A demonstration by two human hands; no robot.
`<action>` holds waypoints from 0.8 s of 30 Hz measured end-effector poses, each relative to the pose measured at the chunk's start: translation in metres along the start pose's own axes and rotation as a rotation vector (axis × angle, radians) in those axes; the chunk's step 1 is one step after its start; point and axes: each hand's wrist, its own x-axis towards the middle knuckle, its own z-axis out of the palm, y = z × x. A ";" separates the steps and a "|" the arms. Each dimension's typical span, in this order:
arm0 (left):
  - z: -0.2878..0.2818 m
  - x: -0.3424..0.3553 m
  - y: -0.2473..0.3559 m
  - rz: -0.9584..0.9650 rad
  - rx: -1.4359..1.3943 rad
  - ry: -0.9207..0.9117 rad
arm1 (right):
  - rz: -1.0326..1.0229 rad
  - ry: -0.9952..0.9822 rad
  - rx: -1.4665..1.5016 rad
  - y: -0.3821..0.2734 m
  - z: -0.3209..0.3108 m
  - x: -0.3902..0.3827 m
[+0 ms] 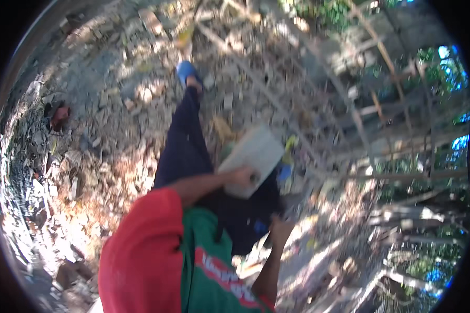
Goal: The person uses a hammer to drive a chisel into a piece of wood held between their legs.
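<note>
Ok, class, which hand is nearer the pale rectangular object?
Left. The left hand is on the pale rectangular object; the right hand is apart, lower and farther right in view.

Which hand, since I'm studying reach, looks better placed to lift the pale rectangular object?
Probably the left hand: it appears to grip the pale rectangular object. The right hand is apart from it, beside the dark trousers; blur hides whether it holds anything.
</note>
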 end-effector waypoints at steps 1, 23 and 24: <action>0.038 -0.051 0.028 -0.139 -0.132 -0.070 | 0.063 0.043 0.123 -0.003 -0.022 -0.037; -0.054 0.035 0.063 -0.533 -0.514 0.647 | 0.469 -0.244 0.306 0.022 0.018 -0.134; -0.062 0.030 0.058 -0.598 -0.717 0.683 | 0.491 -0.247 0.321 0.021 0.017 -0.131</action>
